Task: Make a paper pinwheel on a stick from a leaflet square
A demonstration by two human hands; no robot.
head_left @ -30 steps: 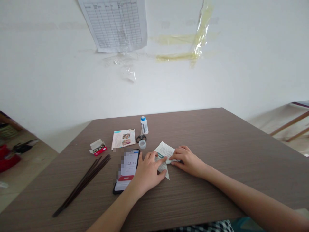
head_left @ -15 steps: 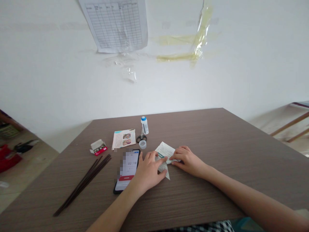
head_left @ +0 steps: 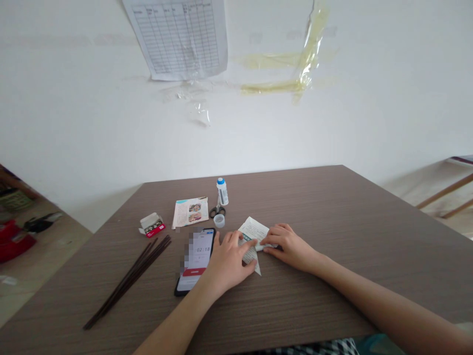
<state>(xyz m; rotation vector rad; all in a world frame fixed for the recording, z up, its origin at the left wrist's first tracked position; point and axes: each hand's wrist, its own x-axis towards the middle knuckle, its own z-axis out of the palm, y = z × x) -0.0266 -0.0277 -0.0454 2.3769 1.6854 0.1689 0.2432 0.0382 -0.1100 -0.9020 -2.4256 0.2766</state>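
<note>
My left grip (head_left: 226, 264) and right grip (head_left: 290, 248) stay half-closed, pinching the folded printed paper (head_left: 253, 229) on the bench (head_left: 314, 207) between them. Nothing there has shifted; only the phone timer (head_left: 203, 249) has ticked on.

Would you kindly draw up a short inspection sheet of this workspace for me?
surface: brown wood-grain tabletop, no damage visible.
job's things: folded printed paper, its pointed end towards the person.
clutter: smartphone reading 02:18, dark chopsticks, small red-and-white box, photo leaflet, scissors, blue-capped glue bottle, small translucent cap.
hands: left hand and right hand both have their fingers on the paper; no grip discernible.
cables: nothing seen.
surroundings: white wall with a taped grid sheet, yellowed tape strips; red items on the floor.
</note>
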